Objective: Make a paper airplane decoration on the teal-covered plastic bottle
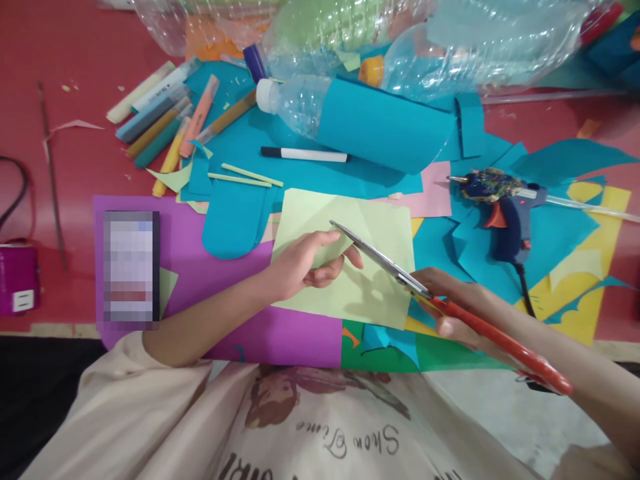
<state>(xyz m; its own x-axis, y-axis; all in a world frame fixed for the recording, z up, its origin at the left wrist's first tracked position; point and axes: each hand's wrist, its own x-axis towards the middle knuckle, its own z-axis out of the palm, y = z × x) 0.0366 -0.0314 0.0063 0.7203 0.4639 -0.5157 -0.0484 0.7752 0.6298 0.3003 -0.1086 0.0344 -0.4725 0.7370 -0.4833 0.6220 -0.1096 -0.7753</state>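
My right hand (450, 303) grips a pair of scissors (385, 263) with long metal blades and red handles. The blades look closed together and point up and left, their tips just beyond my left thumb. My left hand (315, 263) is curled, thumb against fingers, around a small piece of pale green paper (333, 252). Both hands are above a larger pale green sheet (370, 300), so the small piece's outline is hard to make out. Two thin pale green strips (245, 175) lie up and left of the sheet, by a rounded blue paper piece (233, 223).
A glue gun (510, 213) with its cord lies at right on blue scraps. Behind are a bottle wrapped in blue paper (385, 123), larger clear bottles (430, 60), a black-and-white marker (305, 155) and several coloured markers (160, 113). A phone (131, 267) rests on purple paper (215, 287).
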